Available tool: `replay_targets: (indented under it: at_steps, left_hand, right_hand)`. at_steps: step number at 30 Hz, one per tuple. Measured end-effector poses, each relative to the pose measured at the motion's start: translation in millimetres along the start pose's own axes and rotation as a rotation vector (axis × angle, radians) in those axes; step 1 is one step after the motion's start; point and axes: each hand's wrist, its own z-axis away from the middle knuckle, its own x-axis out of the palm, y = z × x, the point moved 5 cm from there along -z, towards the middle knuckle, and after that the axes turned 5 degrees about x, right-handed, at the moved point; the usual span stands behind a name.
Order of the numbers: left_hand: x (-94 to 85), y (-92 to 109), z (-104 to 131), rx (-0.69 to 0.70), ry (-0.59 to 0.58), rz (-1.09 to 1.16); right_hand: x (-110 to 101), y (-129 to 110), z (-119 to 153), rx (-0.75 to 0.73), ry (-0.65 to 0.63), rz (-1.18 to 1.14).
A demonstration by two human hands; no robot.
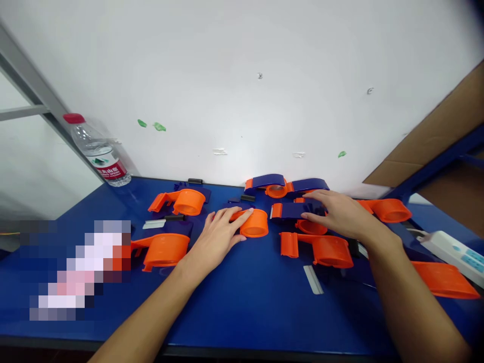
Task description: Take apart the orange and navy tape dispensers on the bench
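My left hand (pixel 217 237) has its fingers closed over an orange tape dispenser frame (pixel 255 224), the index finger lying on its top and the thumb at its near side. To the right, my right hand (pixel 338 212) holds a blue-and-orange tape dispenser (pixel 289 210) between thumb and fingers, low over the table. Just in front of that sits an orange frame (pixel 333 250) with a round hub. A toothed metal blade (pixel 313 280) lies flat nearby. Behind my right hand, two assembled tape dispensers (pixel 268 181) stand against the white wall.
More orange frames (pixel 166 250) with blue plates lie at the left, beside a metal blade (pixel 154 224) and a black roller (pixel 195 181). A water bottle (pixel 100 154) stands in the back left corner. A white power strip (pixel 454 254) is at the right.
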Motion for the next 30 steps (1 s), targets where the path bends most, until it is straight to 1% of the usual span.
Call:
replay_targets:
  at_steps: [3,8,10,13,16,21,30]
  left_hand:
    - [-0.1,-3,-1,-0.018,0.019,0.017]
    - [2.2,-6,0,-0.051,0.007,0.020]
    - [2.0,-6,1,-0.036,0.019,0.018]
    - [1.4,-5,2,-0.019,0.027,0.026]
    - [0.6,-4,3,-0.016,0.039,0.036]
    - [-0.2,-4,5,-0.015,0.055,0.040]
    - [-0.4,-3,5,-0.017,0.046,0.040]
  right_hand:
    - [-3,-12,-25,-0.028,-0.005,0.017]
    - [-2,-35,-74,-0.054,-0.027,0.060]
    - [1,-40,-90,-0.056,-0.050,0.084]
    - [6,-43,-108,-0.059,-0.082,0.119]
    - [12,-43,-119,-0.051,-0.107,0.145]
    - [23,-40,-129,-0.047,-0.157,0.153]
    - [27,-31,-137,-0.064,-0.208,0.119]
